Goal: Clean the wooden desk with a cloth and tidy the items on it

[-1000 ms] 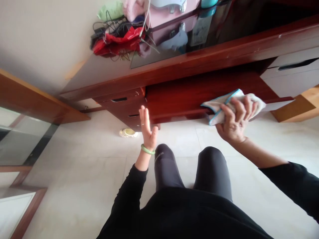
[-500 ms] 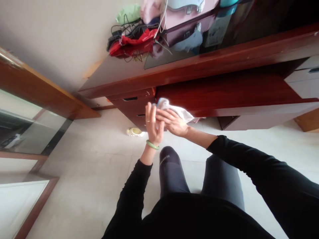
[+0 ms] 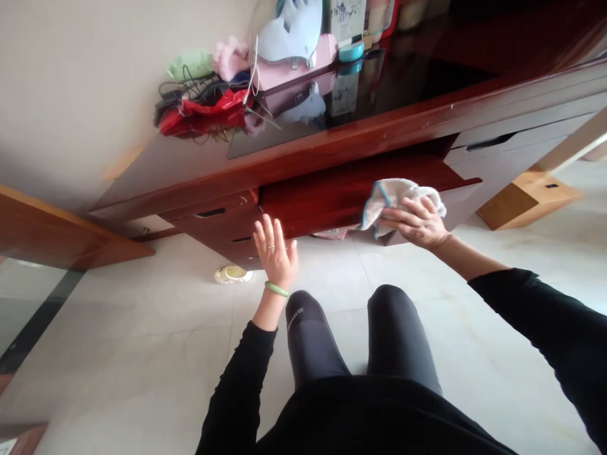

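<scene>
A pale cloth [image 3: 396, 193] with a blue edge lies bunched under my right hand [image 3: 417, 222], whose fingers press it at the front of the pulled-out keyboard tray [image 3: 322, 196]. The cloth hangs a little over the tray's front edge. My left hand [image 3: 276, 253] is open, fingers stretched out and holding nothing, near the tray's left end and the desk drawers [image 3: 208, 227]. A ring and a green bangle [image 3: 276, 289] are on that hand and wrist.
On the desk top [image 3: 156, 164] are a red plastic bag [image 3: 203, 114] with dark cables, a pink case [image 3: 294, 66], a white helmet-like thing [image 3: 291, 31] and a turquoise round object [image 3: 351, 52]. A yellow shoe [image 3: 232, 273] and a wooden box [image 3: 521, 199] stand on the floor.
My right hand has moved right along the tray with the cloth, away from my left hand. The hands were close together before. The view has shifted to the right.
</scene>
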Motion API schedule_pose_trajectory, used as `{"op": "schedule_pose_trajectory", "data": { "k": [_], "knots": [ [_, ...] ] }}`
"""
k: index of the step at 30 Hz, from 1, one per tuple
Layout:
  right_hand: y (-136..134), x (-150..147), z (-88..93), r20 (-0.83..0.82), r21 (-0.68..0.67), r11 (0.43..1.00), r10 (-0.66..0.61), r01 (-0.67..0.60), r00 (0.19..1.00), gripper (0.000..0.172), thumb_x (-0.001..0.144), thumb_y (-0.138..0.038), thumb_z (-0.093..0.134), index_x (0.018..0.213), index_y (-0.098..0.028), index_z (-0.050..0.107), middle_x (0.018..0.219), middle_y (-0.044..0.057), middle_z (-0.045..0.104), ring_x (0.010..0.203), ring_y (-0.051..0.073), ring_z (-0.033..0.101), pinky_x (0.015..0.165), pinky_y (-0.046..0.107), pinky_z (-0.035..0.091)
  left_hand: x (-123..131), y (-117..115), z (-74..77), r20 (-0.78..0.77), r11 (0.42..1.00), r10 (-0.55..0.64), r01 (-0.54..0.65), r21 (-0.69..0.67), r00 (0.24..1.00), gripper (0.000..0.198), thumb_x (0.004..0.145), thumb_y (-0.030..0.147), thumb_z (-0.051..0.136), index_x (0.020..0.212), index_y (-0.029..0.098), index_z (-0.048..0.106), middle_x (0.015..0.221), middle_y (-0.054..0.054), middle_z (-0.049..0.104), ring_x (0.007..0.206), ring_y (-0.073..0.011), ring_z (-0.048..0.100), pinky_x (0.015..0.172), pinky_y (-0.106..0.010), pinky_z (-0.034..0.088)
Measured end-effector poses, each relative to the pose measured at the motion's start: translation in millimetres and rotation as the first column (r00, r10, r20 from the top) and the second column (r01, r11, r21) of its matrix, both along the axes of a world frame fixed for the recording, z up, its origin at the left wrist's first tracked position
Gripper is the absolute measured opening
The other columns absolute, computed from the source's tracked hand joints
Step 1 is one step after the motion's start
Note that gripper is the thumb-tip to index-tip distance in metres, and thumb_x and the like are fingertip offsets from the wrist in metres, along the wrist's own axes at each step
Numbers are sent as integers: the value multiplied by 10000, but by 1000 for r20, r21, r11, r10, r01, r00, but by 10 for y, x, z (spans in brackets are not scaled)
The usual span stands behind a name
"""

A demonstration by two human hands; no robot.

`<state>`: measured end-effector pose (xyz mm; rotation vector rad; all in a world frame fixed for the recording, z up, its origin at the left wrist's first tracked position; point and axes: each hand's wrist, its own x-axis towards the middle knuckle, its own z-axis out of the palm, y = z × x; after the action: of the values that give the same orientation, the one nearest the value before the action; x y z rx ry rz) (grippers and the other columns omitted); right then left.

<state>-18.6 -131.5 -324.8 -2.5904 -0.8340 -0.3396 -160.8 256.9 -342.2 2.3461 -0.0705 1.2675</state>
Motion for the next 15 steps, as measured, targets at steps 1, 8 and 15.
{"op": "schedule_pose_trajectory", "data": {
  "k": [1, 8, 15],
  "knots": [
    [-95, 32, -20, -3, -9, 999, -54, 54, 999, 374, 1057, -474, 513, 1224, -400, 840, 1437, 15, 772, 1589, 344, 522, 1403, 677, 211, 23, 2, -14, -4, 1000, 6, -6, 8, 1000, 759, 1102, 633, 471, 1691, 155, 477, 1824, -205, 339, 1767, -360, 48, 1427, -660, 64],
    [-208, 57, -180, 154, 92, 958, -283, 272, 947, 297, 964, -380, 543, 914, -333, 832, 1445, 101, 749, 1645, 398, 397, 1427, 612, 77, 70, 81, -37, -2, 1000, 7, -7, 26, 1000, 699, 1085, 658, 508, 1602, 190, 567, 1755, -214, 475, 1760, -370, 140, 1422, -676, 89],
    [431, -517, -394, 90, 848, 494, -491, 192, 867, 194, 838, -302, 619, 1012, -275, 700, 1429, 98, 675, 1527, 342, 531, 1333, 613, 369, 133, 65, -9, -33, 994, 102, -101, 33, 994, 594, 1057, 531, 636, 1524, 165, 604, 1734, -232, 497, 1759, -396, 123, 1421, -690, 117]
  ]
}}
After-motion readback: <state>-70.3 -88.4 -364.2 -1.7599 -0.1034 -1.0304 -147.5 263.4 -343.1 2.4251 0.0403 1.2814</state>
